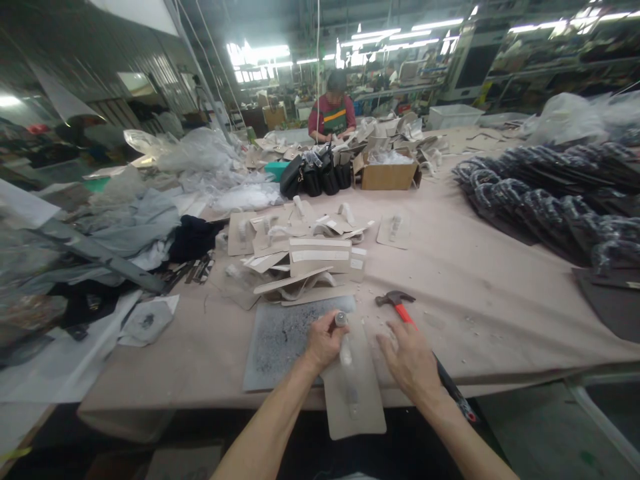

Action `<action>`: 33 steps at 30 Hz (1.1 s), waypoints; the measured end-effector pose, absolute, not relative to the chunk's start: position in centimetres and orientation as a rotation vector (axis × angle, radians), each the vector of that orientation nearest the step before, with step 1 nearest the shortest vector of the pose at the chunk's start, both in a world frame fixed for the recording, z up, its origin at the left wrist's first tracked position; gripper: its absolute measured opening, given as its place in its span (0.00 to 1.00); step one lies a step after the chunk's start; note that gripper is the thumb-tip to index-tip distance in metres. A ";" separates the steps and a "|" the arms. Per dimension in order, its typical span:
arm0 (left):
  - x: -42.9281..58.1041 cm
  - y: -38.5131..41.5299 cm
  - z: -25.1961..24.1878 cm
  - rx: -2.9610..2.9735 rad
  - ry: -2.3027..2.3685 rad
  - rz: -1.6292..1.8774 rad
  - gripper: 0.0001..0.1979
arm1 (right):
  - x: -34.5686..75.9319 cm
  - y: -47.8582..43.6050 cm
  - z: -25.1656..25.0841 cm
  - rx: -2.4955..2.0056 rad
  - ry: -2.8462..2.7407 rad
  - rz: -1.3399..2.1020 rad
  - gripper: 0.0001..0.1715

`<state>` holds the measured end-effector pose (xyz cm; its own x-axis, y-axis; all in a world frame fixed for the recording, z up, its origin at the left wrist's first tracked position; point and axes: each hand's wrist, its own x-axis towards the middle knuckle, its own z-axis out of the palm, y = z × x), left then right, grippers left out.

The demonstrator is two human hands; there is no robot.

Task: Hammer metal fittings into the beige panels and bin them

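Note:
My left hand (pixel 321 341) is closed in a pinch around a small, round-topped metal piece (pixel 341 319), held upright at the upper end of a beige bag panel (pixel 367 407). A handle in clear wrap (pixel 349 367) runs along this panel, which overhangs the table's front edge. Beside it, my right hand (pixel 407 357) is open with fingers spread, apart from the panel. A claw hammer (pixel 397 299) with a red and black handle lies just beyond and partly under that hand. Left of the panel is a grey speckled board (pixel 275 343).
Several beige panels with handles (pixel 320 257) are piled beyond the board. Black bags (pixel 313 177) and a cardboard box (pixel 387 175) stand farther back. Dark wrapped-handle panels (pixel 530 200) are stacked at right, plastic and cloth (pixel 135 227) at left. Another person (pixel 333 113) works across the table.

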<state>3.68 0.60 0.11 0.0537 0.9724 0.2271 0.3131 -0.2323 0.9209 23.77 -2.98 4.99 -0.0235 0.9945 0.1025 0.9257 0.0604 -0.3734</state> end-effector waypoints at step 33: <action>3.2 1.0 0.9 1.698 1.264 1.115 0.05 | 23.8 -3.0 17.5 -1.388 -1.790 -0.149 0.15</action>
<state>3.20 0.97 0.86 0.1403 0.9668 0.2134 0.3321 -0.2490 0.9098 23.81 -3.03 17.48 -0.0293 0.7425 0.6692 0.8428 0.3783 -0.3829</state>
